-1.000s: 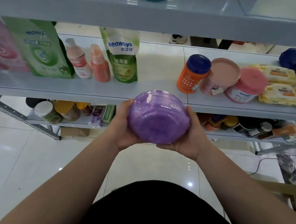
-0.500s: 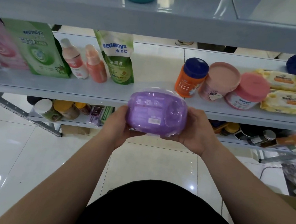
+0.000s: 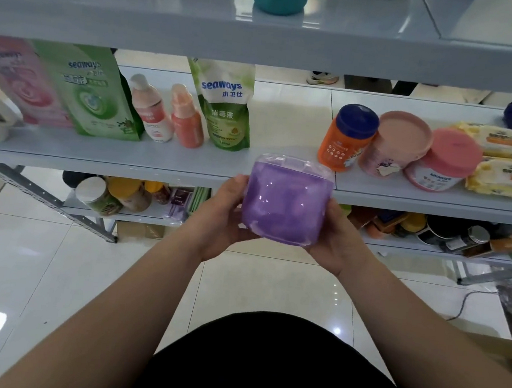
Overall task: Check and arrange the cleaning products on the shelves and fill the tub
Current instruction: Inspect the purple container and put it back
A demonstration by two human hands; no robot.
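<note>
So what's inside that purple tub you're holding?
Through the clear wall of the purple tub, held between the left hand and right hand, only something purple shows. Glare and blur hide what it is.

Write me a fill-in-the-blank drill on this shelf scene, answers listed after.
The left hand and right hand hold a tub coloured ____.
The orange jar on the middle shelf has a ____ lid.
Between the large green pouch and the small green pouch stand ____ bottles.
Missing words: purple; blue; two.
</note>
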